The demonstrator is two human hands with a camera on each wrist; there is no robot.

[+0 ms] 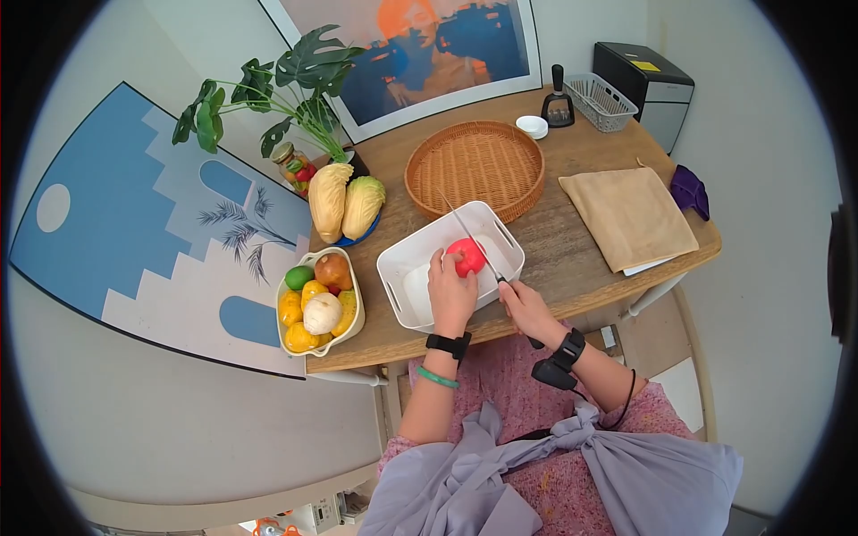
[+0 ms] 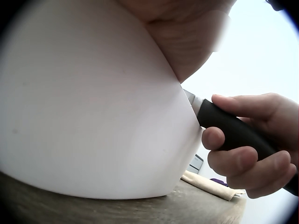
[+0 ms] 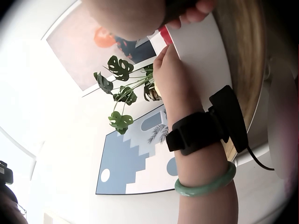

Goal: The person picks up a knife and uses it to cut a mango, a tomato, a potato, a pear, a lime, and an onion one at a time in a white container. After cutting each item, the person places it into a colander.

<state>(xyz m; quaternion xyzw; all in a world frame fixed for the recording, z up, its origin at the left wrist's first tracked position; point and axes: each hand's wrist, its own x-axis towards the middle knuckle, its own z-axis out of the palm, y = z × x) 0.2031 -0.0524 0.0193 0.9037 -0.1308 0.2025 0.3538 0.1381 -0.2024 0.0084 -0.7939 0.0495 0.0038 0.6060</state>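
Observation:
Over the white bin (image 1: 407,299), the left hand (image 1: 452,290) grips a round red item (image 1: 466,255) with its fingers curled on the near side. The right hand (image 1: 529,314) holds a knife by its black handle; the blade (image 1: 465,223) lies along the right side of the red item, its tip pointing up and left. Whether the blade cuts into it I cannot tell. In the left wrist view the right hand (image 2: 254,144) wraps the black handle (image 2: 238,133) beside the bin wall (image 2: 93,107). The red item (image 3: 165,35) shows partly in the right wrist view, by the left hand (image 3: 174,77).
A basket of fruit (image 1: 360,313) stands left of the bin, with two cabbages (image 1: 330,201) behind it. Behind the bin lies a round wicker tray (image 1: 478,165). A folded beige cloth (image 1: 626,214) is at the right, a peeler-like tool (image 1: 558,109) and grey basket (image 1: 601,103) at the back.

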